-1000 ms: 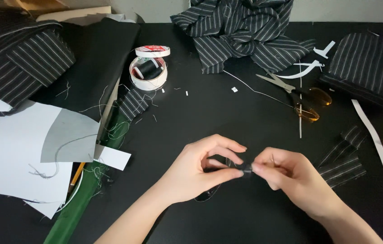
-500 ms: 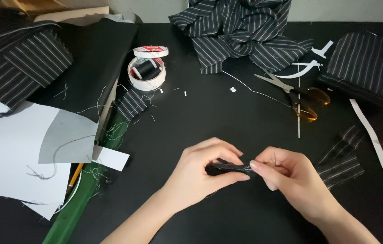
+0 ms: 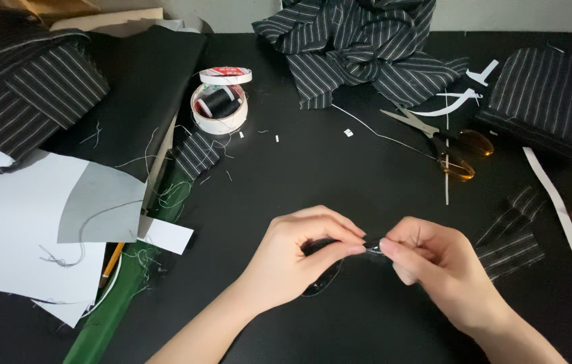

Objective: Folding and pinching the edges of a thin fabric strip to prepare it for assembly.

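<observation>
1. Head view, lower centre of the frame: my left hand (image 3: 296,259) and my right hand (image 3: 434,266) met fingertip to fingertip over the black tabletop (image 3: 340,175). Both were closed in a pinch on a small dark, slightly glossy scrap of black material (image 3: 367,247).

2. Risk, as I judged it: the scrap was tiny and almost the colour of the table. If either pinch had slackened, it could have dropped and been hard to find. Pulling the two pinches apart too hard could have torn or stretched it.

3. How the scrap looked: narrow and dark, with a faint sheen where light caught it between my thumbs. Most of it was hidden by my fingers, and a darker loop seemed to hang below my left palm; I could not tell if that was the same piece.

4. Upper right of the frame: amber-handled steel scissors (image 3: 444,141) lay well apart from my hands, below a heap of crumpled black pinstriped cloth (image 3: 360,47).

5. Upper left of centre: a spool of black thread (image 3: 218,102) sat inside a white tape roll (image 3: 217,120).
</observation>
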